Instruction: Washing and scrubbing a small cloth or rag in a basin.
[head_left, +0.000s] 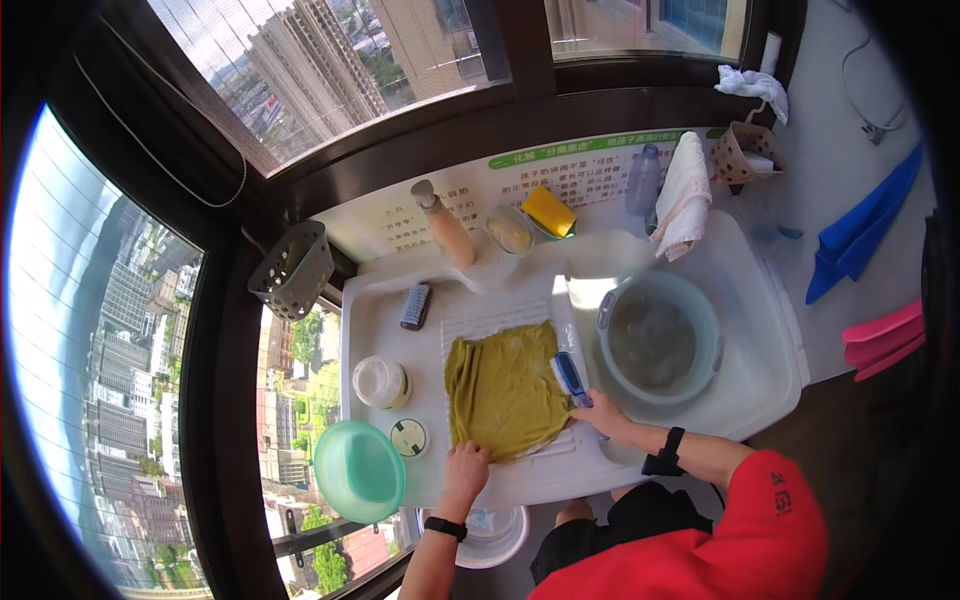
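Observation:
A wet olive-yellow cloth (506, 390) lies spread on the ribbed washboard (577, 442) part of a white laundry sink. My left hand (469, 465) grips or presses the cloth's near left edge; whether it pinches fabric is hard to tell. My right hand (600, 412) holds the handle of a blue scrubbing brush (568, 373) with white bristles, which is at the cloth's right edge. Right of the board, a grey-blue bucket (606, 360) with murky water stands in the basin (757, 360). A second brush (415, 306) lies bristles up at the back left.
A green basin (322, 469), an open jar (381, 382) and a round lid (409, 437) are at left. Behind stand a pump bottle (450, 232), a soap dish (511, 229), a yellow sponge (550, 211) and a draped white towel (684, 199). A white tub (495, 559) is below the sink.

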